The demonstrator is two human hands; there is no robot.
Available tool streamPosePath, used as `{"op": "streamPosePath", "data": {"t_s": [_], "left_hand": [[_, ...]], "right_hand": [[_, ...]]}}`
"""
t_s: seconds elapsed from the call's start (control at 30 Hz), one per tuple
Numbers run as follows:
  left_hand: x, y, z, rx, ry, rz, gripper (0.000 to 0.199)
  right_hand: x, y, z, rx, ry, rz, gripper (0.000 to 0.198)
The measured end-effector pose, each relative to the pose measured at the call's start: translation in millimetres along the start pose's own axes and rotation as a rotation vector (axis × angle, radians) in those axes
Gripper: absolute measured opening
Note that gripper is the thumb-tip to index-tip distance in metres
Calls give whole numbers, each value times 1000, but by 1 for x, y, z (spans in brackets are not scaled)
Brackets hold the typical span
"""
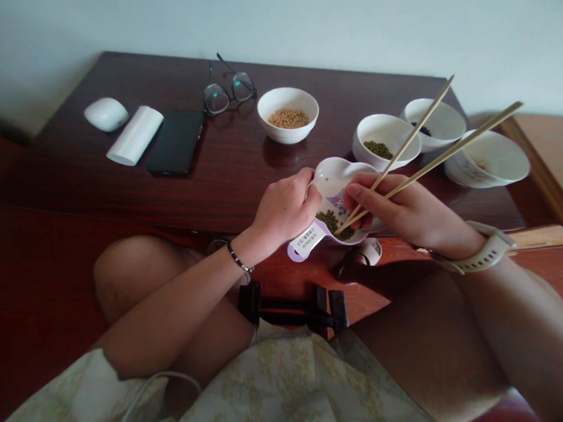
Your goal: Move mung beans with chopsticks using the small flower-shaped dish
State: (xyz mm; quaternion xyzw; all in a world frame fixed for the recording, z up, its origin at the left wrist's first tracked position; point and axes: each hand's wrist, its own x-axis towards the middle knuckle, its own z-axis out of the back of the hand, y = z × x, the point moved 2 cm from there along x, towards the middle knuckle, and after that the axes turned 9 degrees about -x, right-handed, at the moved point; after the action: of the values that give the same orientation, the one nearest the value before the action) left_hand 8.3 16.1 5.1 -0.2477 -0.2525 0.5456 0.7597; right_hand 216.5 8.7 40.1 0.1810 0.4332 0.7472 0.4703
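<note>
My left hand [285,204] grips the left rim of a white dish with a lilac edge [332,171], a cartoon figure inside and a labelled handle tab. The dish is tilted toward me above the table's front edge. Green beans [330,221] lie gathered in its lower part. My right hand [388,202] is closed around a pair of wooden chopsticks [433,153], whose tips meet among the beans. Just beyond the dish stands a white bowl [360,133] holding more green beans [379,150].
A bowl of yellowish beans [287,97] stands mid-table. At the right are a bowl with dark beans [437,111] and a bowl with a few pale pieces [506,154]. Glasses [217,99], a black phone-like slab [176,141], a white cylinder [135,136] and a white rounded object [105,114] lie left.
</note>
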Motion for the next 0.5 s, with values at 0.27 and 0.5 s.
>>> {"op": "streamPosePath", "data": {"t_s": [0.27, 0.5], "left_hand": [[0, -1, 1, 11, -6, -4, 31], [0, 1, -1, 5, -15, -12, 30]], "right_hand": [[0, 0, -1, 32, 10, -15, 45], [1, -3, -2, 34, 9, -2, 41]]}}
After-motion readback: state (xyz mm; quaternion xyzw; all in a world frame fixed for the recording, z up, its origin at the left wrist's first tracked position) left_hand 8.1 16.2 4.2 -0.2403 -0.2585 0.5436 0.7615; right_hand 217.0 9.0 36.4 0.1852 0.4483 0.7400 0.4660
